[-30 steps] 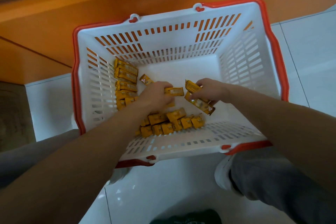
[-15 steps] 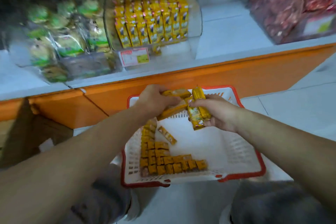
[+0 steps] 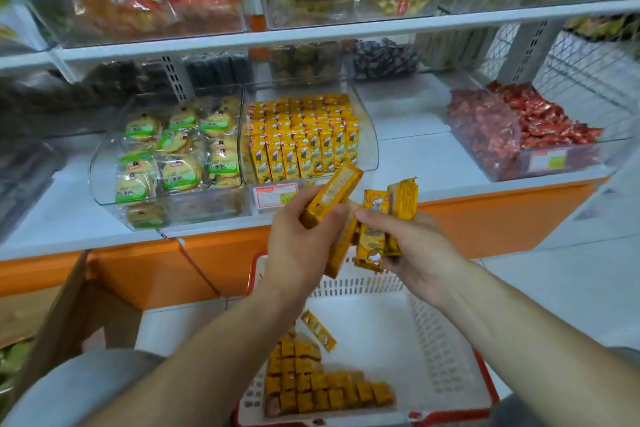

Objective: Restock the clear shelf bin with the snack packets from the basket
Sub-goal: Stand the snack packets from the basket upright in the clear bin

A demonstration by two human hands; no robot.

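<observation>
Left hand grips slim yellow snack packets, right hand pinches two more, upright. Both are above the basket, just near of the clear bin holding matching rows.

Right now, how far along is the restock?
Done: the clear bin already holds rows of upright yellow packets. In hand: the left hand grips a few packets and the right hand grips a few more, both raised above the basket, short of the bin. Left: a stacked batch and one loose packet lie in the basket.
</observation>
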